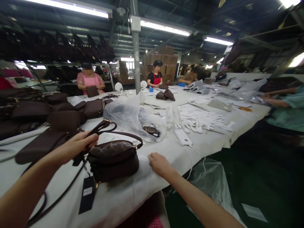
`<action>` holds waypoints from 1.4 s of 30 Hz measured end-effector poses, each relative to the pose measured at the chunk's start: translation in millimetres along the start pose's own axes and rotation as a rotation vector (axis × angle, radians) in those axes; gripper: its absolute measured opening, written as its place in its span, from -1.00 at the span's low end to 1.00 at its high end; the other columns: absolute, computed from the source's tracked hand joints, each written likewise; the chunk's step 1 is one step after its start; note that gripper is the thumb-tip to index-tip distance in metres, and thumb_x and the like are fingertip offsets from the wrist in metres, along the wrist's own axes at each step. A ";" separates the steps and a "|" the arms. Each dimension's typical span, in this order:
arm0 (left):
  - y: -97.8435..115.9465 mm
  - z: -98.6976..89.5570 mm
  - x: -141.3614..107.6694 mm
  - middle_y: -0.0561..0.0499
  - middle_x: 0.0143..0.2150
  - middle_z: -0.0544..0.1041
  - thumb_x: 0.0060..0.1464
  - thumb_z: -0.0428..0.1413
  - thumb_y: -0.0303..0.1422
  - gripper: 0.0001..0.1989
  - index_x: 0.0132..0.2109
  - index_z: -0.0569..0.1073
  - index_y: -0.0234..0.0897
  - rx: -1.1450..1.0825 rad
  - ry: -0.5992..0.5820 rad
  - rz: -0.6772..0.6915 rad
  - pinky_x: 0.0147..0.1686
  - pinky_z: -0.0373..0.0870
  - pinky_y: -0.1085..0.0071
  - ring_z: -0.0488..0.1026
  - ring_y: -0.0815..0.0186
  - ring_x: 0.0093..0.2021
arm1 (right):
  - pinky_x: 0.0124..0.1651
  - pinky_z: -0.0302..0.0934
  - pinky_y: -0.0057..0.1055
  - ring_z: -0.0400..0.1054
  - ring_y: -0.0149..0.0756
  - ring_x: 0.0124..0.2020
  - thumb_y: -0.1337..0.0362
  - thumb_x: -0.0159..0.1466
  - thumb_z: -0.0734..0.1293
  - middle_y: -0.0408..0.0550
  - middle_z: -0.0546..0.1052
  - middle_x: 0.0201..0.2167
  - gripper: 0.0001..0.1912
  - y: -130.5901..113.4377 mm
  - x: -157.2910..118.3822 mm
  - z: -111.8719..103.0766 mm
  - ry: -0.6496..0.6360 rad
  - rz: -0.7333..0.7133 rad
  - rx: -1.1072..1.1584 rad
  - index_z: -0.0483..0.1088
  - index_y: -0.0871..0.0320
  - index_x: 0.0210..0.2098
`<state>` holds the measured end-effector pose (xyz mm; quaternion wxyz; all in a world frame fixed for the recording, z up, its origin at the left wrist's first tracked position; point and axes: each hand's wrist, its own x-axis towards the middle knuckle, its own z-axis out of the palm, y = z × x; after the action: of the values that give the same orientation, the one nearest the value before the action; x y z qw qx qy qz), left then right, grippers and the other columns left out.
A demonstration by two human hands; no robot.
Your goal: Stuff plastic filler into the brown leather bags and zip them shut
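Note:
A small dark brown handbag (115, 161) stands on the white-covered table in front of me, with clear plastic showing at its top. My left hand (83, 142) is closed around its dark strap (101, 126), beside the bag's left end. From that end hangs a black tag (87, 193) with a white label, dangling over the cloth. My right hand (159, 163) rests at the table just right of the bag, apart from it, fingers curled in. Whatever those fingers hold, if anything, is hidden. A long strap (64, 190) trails across the table toward the lower left.
Several brown bags (65, 120) are piled at the left. Beyond the handbag lie a plastic bag (125, 110) with black tags (152, 130), a white fan (173, 115) with a cable, and white strips (201, 118). Co-workers sit across the table; another person's arms (277, 98) reach in at right.

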<state>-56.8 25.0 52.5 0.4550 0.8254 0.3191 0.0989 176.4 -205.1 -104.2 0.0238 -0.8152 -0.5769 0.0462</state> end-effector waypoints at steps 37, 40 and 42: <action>15.1 27.7 -9.2 -0.09 -0.36 0.54 0.23 -0.12 -0.29 -0.31 0.40 -0.21 -0.38 0.583 0.233 0.469 -0.34 0.25 0.42 0.48 0.20 -0.35 | -0.63 -0.01 -0.56 0.17 -0.48 -0.66 -0.10 0.04 0.38 -0.15 0.36 -0.67 -0.55 -163.5 67.8 -98.1 0.091 -0.046 1.976 0.36 0.22 -0.53; 10.8 31.9 -4.9 -0.03 -0.43 0.49 0.24 -0.16 -0.29 -0.33 0.40 -0.19 -0.41 0.436 0.284 0.533 -0.36 0.22 0.41 0.42 0.24 -0.42 | -0.67 -0.08 -0.57 0.10 -0.51 -0.71 -0.11 0.05 0.41 -0.22 0.27 -0.73 -0.52 -165.2 77.2 -98.5 0.146 0.069 2.072 0.28 0.18 -0.61; 7.6 36.0 -1.3 0.05 -0.49 0.43 0.24 -0.16 -0.28 -0.31 0.39 -0.24 -0.45 0.219 0.327 0.556 -0.38 0.22 0.42 0.36 0.28 -0.47 | -0.68 -0.07 -0.58 0.09 -0.52 -0.71 -0.07 0.03 0.43 -0.24 0.27 -0.71 -0.56 -165.2 82.6 -97.5 0.174 0.079 2.120 0.30 0.18 -0.57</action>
<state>-38.2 -3.4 38.4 0.2621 0.8980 0.1594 0.3154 58.7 -70.8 4.1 0.7612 -0.3968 -0.2115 0.4674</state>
